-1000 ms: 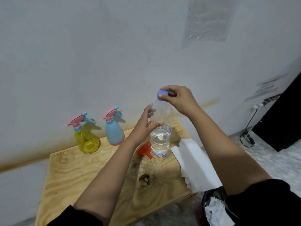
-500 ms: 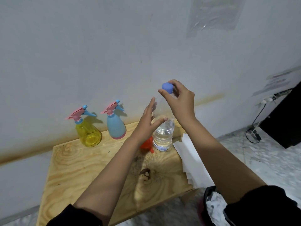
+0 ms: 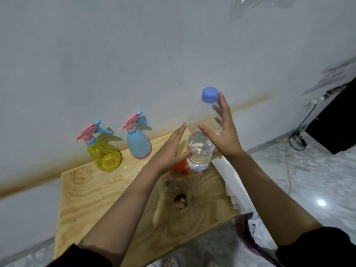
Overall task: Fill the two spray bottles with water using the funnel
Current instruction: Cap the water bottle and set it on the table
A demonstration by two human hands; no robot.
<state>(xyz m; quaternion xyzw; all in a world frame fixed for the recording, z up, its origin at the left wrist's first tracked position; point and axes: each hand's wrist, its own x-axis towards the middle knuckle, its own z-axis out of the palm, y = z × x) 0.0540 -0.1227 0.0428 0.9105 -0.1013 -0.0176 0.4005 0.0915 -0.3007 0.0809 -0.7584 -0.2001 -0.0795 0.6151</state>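
Hands are held loose on either side of the water bottle [image 3: 200, 151]: the left hand [image 3: 171, 149] with straight fingers, its thumb tip at the bottle's side, the right hand [image 3: 223, 132] spread, its fingers seen through the clear plastic. Nothing is gripped now, whereas a second ago the bottle was clasped by the left and the cap [image 3: 210, 94] pinched by the right. Whether the cap was loosened cannot be told. The funnel [image 3: 180, 168] is half hidden behind the left hand on the table [image 3: 92, 189]. Further back, by the wall, the blue spray bottle [image 3: 138, 143] and the yellow spray bottle [image 3: 105, 153] are still topped by their spray heads, so filling is judged not yet begun.
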